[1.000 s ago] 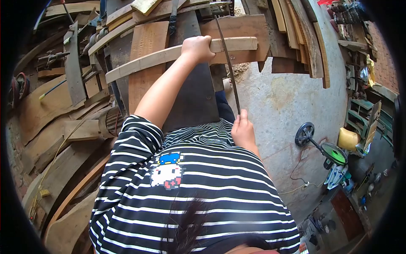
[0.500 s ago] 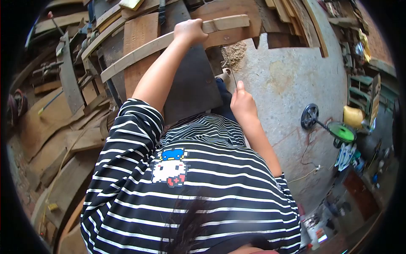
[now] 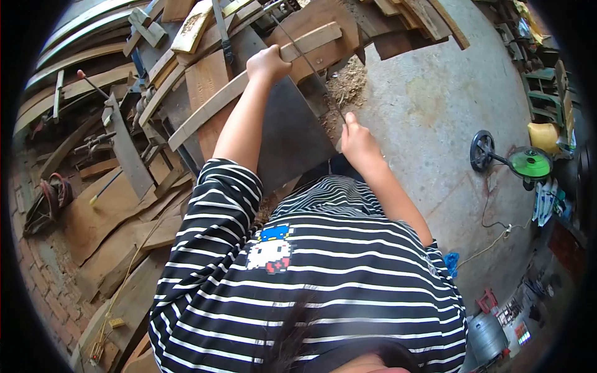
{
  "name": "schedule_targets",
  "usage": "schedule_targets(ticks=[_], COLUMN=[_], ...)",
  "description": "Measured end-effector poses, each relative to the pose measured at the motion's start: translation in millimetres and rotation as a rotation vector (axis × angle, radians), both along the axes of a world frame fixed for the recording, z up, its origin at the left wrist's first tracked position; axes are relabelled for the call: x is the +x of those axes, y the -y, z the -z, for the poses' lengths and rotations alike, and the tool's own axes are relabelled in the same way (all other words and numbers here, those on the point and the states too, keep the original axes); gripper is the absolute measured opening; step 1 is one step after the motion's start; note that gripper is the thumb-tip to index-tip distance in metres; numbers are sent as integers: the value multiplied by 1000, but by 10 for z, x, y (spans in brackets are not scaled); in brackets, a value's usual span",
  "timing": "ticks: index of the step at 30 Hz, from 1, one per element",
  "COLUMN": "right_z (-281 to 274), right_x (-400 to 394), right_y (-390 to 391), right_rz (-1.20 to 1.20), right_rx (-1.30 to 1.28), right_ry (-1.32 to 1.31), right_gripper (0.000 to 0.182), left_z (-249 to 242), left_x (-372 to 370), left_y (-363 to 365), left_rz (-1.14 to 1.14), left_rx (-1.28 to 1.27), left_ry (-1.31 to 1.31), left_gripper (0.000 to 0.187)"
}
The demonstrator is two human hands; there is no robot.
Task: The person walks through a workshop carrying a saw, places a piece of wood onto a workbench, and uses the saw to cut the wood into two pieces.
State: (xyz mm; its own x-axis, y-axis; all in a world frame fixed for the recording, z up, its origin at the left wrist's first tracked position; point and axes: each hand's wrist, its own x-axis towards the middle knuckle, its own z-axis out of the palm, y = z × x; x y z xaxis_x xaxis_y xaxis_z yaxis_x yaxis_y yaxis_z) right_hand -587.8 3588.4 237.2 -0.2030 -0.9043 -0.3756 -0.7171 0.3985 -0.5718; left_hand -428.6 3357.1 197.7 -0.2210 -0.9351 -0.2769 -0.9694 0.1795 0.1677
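My left hand (image 3: pixel 267 63) is closed over a long, slightly curved wooden strip (image 3: pixel 212 110) that lies across the workbench boards. The strip's far end extends past my knuckles to the upper right. My right hand (image 3: pixel 359 143) is wrapped around the near end of a long thin dark blade (image 3: pixel 315 73), like a saw seen edge-on. It slants up and left from my fist and crosses the strip just right of my left hand. A dark flat panel (image 3: pixel 289 130) sits below the strip, between my arms.
Stacked planks (image 3: pixel 413 22) jut out at the top right. Sawdust (image 3: pixel 348 84) lies on the concrete floor (image 3: pixel 429 118). A green fan (image 3: pixel 530 163) with a round base lies to the right. Clamps and a board (image 3: pixel 127 146) stand on the left. Curved wood pieces (image 3: pixel 99 211) cover the lower left.
The blade, mostly hidden before, now stretches from my right hand across the strip. My left hand still grips the strip. The view has shifted and turned slightly.
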Motion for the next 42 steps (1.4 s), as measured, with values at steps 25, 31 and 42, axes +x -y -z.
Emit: schedule_targets(ticks=[25,31,42], right_z=[320,350,312], right_x=[-128,-145,-112], right_y=[-33,-54,-39], right_rz=[-67,-44,7], right_rx=[-56,-75,-69], right_ry=[108,128,117], right_gripper=[20,23,23], left_z=[203,181,350], left_x=[-9,-8,436], left_y=[-52,-17,548], left_rz=[12,-4,-196], left_rx=[-209,-141,420], left_ry=[156,137,-885], left_gripper=[37,40,64])
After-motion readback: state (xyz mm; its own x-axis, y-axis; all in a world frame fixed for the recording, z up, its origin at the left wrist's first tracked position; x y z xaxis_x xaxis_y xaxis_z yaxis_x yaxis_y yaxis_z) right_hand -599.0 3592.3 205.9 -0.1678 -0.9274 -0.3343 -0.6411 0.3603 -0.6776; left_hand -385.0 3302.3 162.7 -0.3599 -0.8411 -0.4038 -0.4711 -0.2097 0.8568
